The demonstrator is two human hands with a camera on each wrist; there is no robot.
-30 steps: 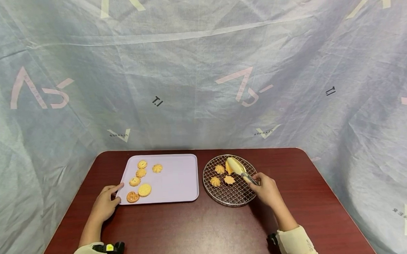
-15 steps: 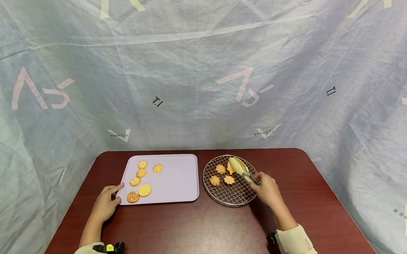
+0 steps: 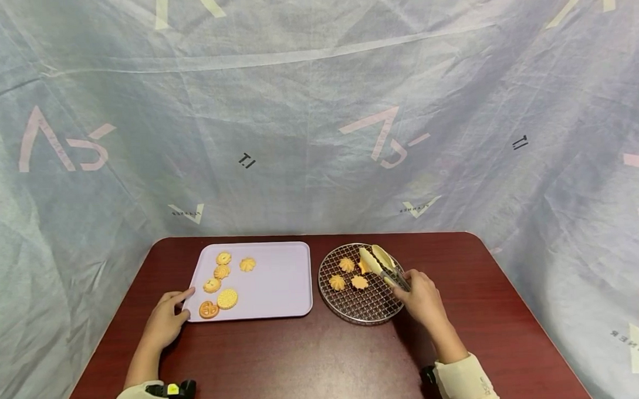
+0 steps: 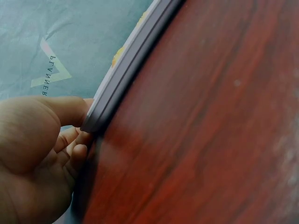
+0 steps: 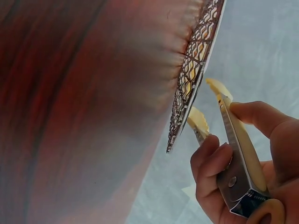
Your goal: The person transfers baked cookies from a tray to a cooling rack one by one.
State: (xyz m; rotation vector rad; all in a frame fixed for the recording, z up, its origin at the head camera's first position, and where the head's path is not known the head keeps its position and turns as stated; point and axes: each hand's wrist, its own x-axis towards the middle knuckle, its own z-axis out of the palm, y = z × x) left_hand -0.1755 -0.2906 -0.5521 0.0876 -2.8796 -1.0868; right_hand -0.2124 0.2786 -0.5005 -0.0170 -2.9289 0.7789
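My left hand pinches the near-left corner of the lilac tray; in the left wrist view the thumb of that hand lies against the tray rim. My right hand grips the tongs over the round wire rack. The tongs' cream tips stand apart, beside a cookie they partly hide. In the right wrist view, fingers and thumb of my right hand lie on either side of the tongs. Three other cookies, one a scalloped cookie, lie on the rack.
Several cookies lie on the tray: a round one, a pretzel-shaped one and others along its left part, with a flower-shaped one nearer the middle. A grey printed cloth hangs behind the dark red table.
The tongs have shifted slightly right and their tips have spread wider. The cookies beside them have moved a little. My left hand has stayed on the tray corner.
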